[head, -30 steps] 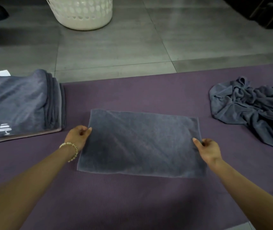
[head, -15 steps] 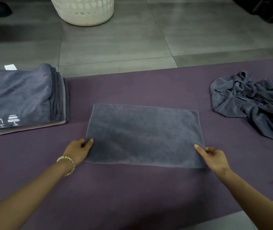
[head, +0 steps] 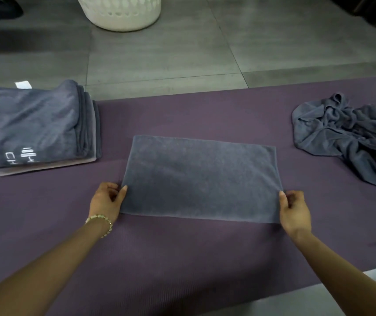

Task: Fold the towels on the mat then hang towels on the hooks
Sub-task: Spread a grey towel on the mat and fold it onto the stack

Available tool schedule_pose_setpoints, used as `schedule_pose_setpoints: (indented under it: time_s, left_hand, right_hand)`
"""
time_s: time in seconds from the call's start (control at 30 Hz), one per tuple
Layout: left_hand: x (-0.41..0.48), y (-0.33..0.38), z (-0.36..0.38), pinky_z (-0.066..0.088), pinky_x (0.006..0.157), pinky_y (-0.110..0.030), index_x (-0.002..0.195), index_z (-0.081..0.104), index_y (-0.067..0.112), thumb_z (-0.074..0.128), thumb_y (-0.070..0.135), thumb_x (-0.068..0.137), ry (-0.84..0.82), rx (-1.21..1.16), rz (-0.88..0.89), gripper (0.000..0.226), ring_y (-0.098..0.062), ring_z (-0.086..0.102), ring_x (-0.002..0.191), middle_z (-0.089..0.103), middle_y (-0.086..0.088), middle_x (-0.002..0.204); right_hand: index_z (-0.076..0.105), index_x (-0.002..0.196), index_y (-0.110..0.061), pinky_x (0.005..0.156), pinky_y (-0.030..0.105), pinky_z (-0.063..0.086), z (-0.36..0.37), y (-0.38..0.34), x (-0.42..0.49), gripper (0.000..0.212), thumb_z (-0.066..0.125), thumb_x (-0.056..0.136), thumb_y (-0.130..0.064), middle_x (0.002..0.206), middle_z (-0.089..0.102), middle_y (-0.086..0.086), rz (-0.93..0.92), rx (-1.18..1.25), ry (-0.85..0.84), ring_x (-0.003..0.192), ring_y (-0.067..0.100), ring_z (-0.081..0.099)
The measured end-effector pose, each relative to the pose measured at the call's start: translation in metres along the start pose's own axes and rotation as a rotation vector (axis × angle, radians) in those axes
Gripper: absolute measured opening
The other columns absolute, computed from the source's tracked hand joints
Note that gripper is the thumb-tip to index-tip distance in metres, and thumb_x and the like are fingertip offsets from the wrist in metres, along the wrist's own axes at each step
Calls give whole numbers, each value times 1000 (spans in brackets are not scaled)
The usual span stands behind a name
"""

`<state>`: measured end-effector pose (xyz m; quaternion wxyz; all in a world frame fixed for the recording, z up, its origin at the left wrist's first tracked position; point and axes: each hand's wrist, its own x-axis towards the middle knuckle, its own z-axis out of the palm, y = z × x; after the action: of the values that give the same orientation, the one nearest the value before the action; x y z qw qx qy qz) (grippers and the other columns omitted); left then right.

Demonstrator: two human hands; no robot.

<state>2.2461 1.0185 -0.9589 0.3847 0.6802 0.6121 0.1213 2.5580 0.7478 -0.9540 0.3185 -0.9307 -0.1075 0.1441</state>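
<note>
If either pinch slips as the near edge lifts, the flat grey rectangular towel (head: 200, 179) may fold askew, its corners missing the far ones. It lies spread on the purple ribbed mat (head: 182, 258), between the hands: the left hand (head: 106, 201) pinches its near-left corner, the right hand (head: 295, 213) apparently pinches the near-right, though the fingers underneath are hidden.

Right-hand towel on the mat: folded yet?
Not folded. The right-hand towel lies crumpled in a loose heap on the mat, creased all over, with no straight folded edges.
</note>
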Motion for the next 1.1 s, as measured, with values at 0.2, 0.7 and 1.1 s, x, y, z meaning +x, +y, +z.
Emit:
schedule_pose_setpoints:
  time_s: [0.2, 0.7, 1.1]
  left_hand:
    - [12, 8, -3, 45, 74, -33, 104, 54, 10, 63, 48, 84, -211, 260, -33, 44, -26, 58, 91, 61, -5, 94]
    - [14, 127, -5, 48, 85, -30, 138, 42, 19, 66, 23, 86, -701, -359, -77, 57, -18, 61, 98, 62, -2, 116]
    - [-45, 160, 87, 40, 91, -22, 136, 44, 14, 48, 30, 97, -503, -9, 265, 42, -15, 54, 107, 51, -7, 132]
  right_hand:
    - [33, 148, -20, 117, 43, 19, 26, -15, -30, 68, 26, 91, -57, 157, 23, 2, -570, -358, -148, 144, 22, 22]
    - [42, 141, -23, 115, 20, 13, 43, -24, -30, 44, 39, 100, -37, 150, 32, -11, -342, -8, -334, 143, 11, 24]
    - [59, 111, -11, 83, 31, 50, -7, -32, 17, 53, 47, 91, -58, 102, 65, 3, 508, 756, -473, 96, 18, 61]
